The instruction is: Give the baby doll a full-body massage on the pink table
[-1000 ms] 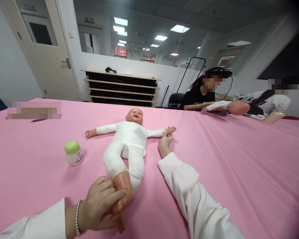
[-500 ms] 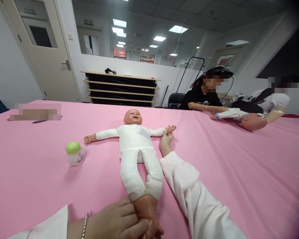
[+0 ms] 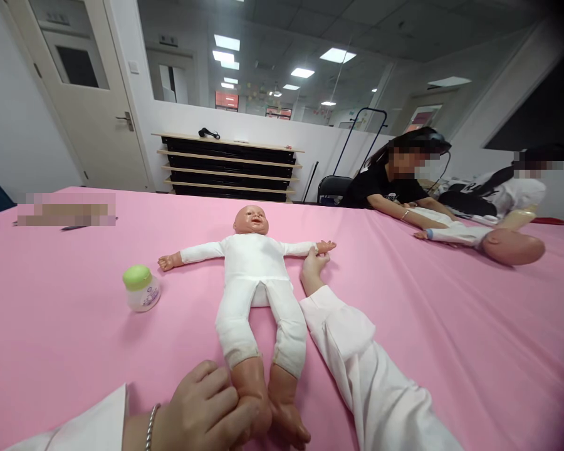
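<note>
A baby doll (image 3: 256,260) in a white cloth body lies on its back on the pink-covered table, head away from me and arms spread wide. My left hand (image 3: 207,407), with a beaded bracelet at the wrist, is closed around the doll's foot on the left side. The doll's other foot (image 3: 286,407) lies just beside it. Farther up, my right hand (image 3: 314,268) pinches the doll's arm near the wrist, on the right side. To the left of the doll stands a jar (image 3: 141,288) with a green lid.
Across the table at right, a person in black (image 3: 390,181) handles a second doll (image 3: 512,245); another person in white (image 3: 521,194) sits beyond. A blurred flat item (image 3: 66,212) lies at far left. Shelves (image 3: 230,166) stand behind the pink table (image 3: 98,369).
My left hand has moved the held foot leftward, and the doll's legs, crossed at the ankles before, now lie apart. The second doll has shifted right. My right hand has barely moved.
</note>
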Available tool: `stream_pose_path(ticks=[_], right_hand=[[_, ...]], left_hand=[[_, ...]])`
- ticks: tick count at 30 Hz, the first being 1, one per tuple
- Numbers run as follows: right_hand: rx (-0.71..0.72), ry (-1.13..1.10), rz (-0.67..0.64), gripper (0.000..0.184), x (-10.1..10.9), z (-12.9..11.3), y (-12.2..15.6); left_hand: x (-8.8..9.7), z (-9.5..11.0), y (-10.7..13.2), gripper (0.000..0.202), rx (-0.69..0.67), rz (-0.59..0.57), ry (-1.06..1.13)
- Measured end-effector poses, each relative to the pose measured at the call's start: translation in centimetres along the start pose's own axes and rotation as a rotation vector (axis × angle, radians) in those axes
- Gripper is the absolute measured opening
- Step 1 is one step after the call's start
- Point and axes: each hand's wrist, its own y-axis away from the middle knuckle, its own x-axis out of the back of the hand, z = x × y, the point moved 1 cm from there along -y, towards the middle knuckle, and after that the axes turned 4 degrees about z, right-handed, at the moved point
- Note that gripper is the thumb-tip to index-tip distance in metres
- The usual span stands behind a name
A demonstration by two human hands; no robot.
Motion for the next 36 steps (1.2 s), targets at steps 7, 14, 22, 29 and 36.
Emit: stream_pose_path(ticks=[7,14,22,29,36], right_hand=[[0.006,-0.006,0.051,0.047,-0.3,0.1,0.0],[0.038,-0.041,0.063,0.049,0.2,-1.7,0.1],[0.295,-0.043,-0.404,0.037,-0.2,-6.1,2.6],[0.270,-0.005,-0.684,0.033,-0.6,-6.9,3.6],[0.387,0.019,-0.697,0.033,-0.5,-6.3,3.7]], left_hand=[[0.1,-0.4,0.5,0.022,-0.028,-0.051,0.023],[1.2,-0.4,0.2,0.013,-0.096,-0.091,-0.089],[0.0,-3.2,0.7,0.022,0.199,0.053,0.042],[-2.0,-7.0,1.3,0.024,0.811,0.109,0.172],[-2.3,-8.2,1.4,0.026,0.896,0.120,0.250]])
